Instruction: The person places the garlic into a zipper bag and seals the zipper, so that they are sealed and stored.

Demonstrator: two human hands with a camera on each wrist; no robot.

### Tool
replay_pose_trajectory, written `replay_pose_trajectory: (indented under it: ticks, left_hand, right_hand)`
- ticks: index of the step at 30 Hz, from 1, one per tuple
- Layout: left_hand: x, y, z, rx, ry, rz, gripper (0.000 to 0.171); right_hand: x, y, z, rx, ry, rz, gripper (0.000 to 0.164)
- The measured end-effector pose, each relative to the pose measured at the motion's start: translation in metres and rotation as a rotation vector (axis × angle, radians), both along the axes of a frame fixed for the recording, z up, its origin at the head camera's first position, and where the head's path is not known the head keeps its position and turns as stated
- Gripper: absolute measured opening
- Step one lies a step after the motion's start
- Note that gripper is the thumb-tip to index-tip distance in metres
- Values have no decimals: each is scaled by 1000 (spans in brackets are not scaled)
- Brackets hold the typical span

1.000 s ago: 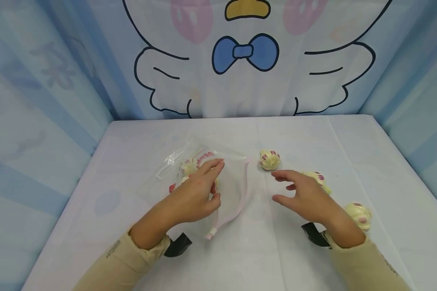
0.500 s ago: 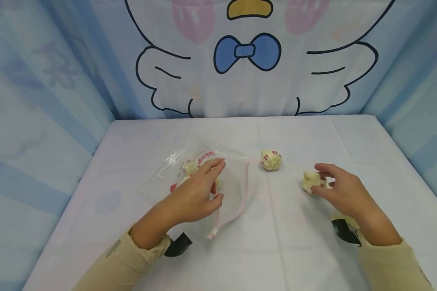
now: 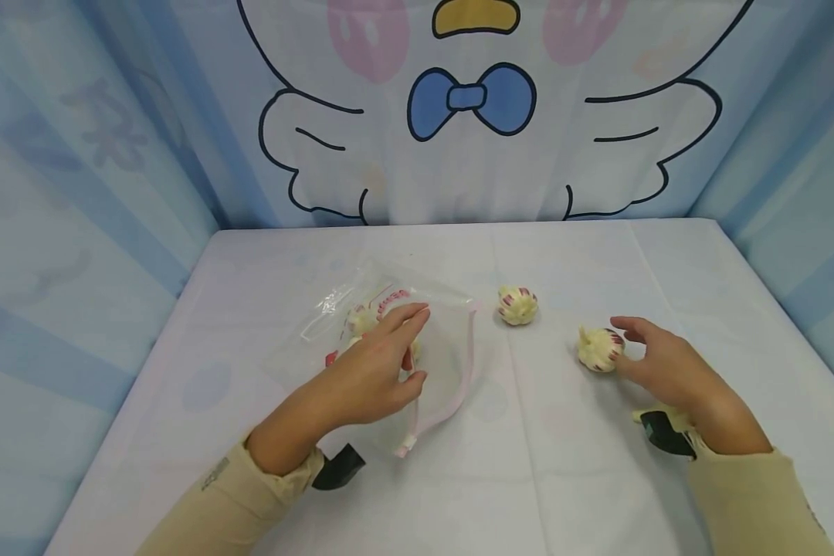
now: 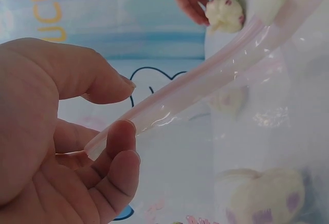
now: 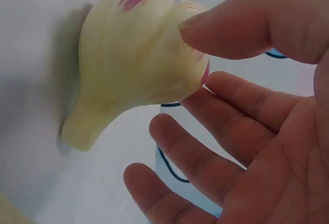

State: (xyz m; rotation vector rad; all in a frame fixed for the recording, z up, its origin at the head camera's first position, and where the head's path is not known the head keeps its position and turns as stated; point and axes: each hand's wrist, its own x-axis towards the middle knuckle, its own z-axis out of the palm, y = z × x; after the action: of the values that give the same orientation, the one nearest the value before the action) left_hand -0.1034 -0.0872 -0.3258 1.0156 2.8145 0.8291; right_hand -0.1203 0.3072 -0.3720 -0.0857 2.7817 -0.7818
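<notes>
A clear zip bag [image 3: 445,340] with a pink closing strip lies left of centre, and some garlic bulbs [image 3: 361,318] show through it. My left hand [image 3: 406,347] holds the bag by its mouth. In the left wrist view the pink strip [image 4: 205,75] runs across my curled fingers [image 4: 118,152]. To the right a garlic bulb [image 3: 600,349] sits on the table. My right hand [image 3: 622,344] is beside it, with thumb and forefinger touching it. In the right wrist view the garlic bulb [image 5: 133,59] meets my thumb, and the other fingers [image 5: 247,111] lie spread and fairly straight.
Another garlic bulb [image 3: 517,305] lies loose on the white tablecloth [image 3: 570,479] between the bag and my right hand. One more bulb [image 3: 667,415] peeks out by my right wrist. Blue cartoon-print curtains [image 3: 76,193] wall in the table on three sides.
My right hand has moved right, from the table's middle to the far side of the garlic bulb, and now touches it. The left hand and bag have stayed still.
</notes>
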Motion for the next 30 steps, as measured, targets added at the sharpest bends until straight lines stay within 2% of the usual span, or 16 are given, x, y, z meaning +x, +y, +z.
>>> replay_pose_trajectory:
  ticks: [6, 11, 18, 25, 30]
  left_hand:
    - [0, -1, 0, 1, 17, -15, 72]
    - [0, -1, 0, 9, 18, -18, 72]
    - [-1, -1, -1, 12, 17, -20, 72]
    - [-1, 0, -1, 5, 9, -12, 72]
    - [0, 1, -1, -3, 4, -7, 72]
  right_hand:
    - [1, 0, -8, 8, 31, 80, 64]
    - [-1, -6, -12, 25, 58, 94, 64]
    - [-3, -19, -16, 49, -1, 87, 62]
    - [-4, -30, -18, -5, -72, 89, 79]
    - [-4, -37, -19, -9, -44, 89, 87]
